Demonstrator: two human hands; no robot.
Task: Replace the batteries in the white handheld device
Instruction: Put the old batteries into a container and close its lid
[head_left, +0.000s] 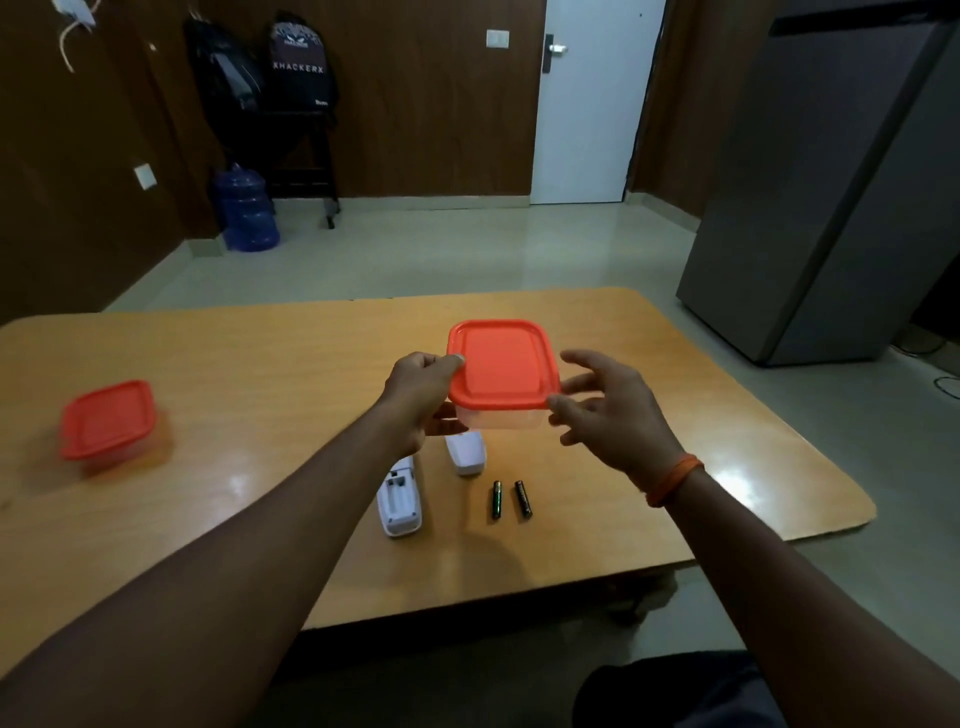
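Note:
My left hand grips the left side of a clear plastic box with an orange lid, held above the wooden table. Beside the box's right edge my right hand hovers with fingers spread, at most brushing it. The white handheld device lies face down below my left wrist, its battery bay open and empty. Its white cover rests just right of it, partly under the box. Two dark batteries lie side by side on the table to the right of the device.
A second orange-lidded box sits at the table's left side. Beyond the table are a tiled floor, a grey cabinet at right, a white door, a blue water jug and hanging bags.

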